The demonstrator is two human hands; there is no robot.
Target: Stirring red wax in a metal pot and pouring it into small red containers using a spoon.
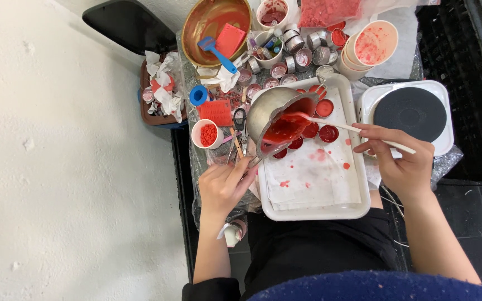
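Left hand (224, 184) tilting pan (277, 120) rightward; right hand (400, 159) holding stick (358, 129) crosswise

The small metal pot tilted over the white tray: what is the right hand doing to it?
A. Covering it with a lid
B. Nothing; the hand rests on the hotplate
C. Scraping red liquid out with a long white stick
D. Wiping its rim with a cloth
C: the right hand holds a long white stick whose end reaches into the red liquid in the metal pot, tilted by the left hand over the small tins in the white tray.
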